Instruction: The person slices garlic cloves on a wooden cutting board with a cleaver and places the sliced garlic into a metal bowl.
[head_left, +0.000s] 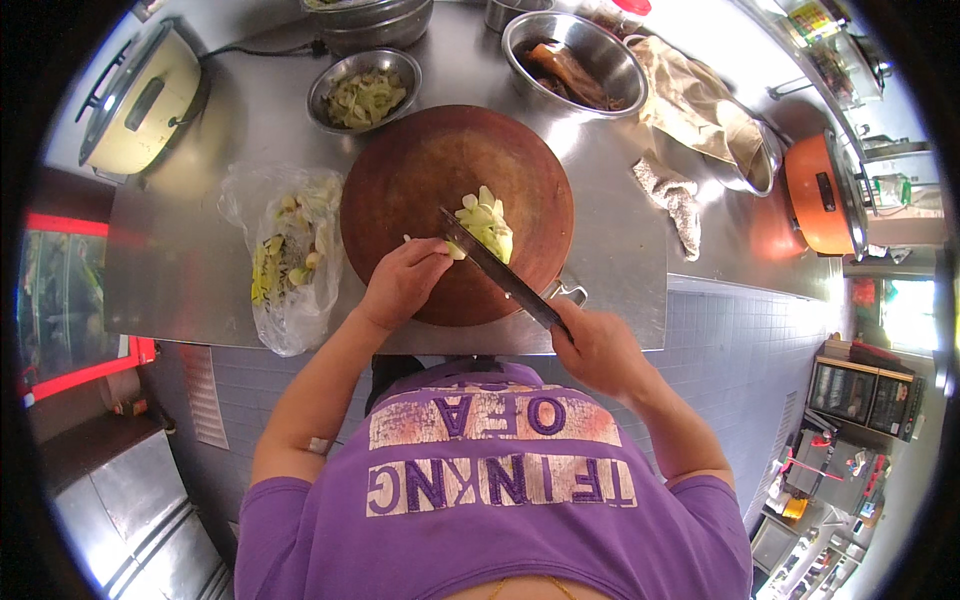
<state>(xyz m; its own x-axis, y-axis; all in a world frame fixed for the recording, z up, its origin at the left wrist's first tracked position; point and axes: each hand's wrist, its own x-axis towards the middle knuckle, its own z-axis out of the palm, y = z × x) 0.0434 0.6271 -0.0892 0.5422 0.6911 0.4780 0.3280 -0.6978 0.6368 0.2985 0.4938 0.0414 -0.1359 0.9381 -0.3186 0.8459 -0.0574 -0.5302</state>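
On a round wooden chopping board (405, 161) lies a small heap of pale green sliced vegetable (491, 225). My right hand (604, 349) grips the handle of a kitchen knife (502, 274), whose blade slants up and left across the board, along the near-left side of the heap. My left hand (409, 277) rests at the board's lower left, its fingertips pinching a pale vegetable piece (454, 251) close beside the blade. Left of the board is a clear plastic bag (300, 255) with several small pale vegetables inside.
Behind the board stand a steel bowl of sliced vegetable (364, 94) and a larger steel bowl (577, 64) holding brown pieces, perhaps meat. A cream electric pot (142, 101) is at the far left; a beige cloth (690, 101), a crumpled towel (671, 202) and an orange pot (821, 195) are at the right.
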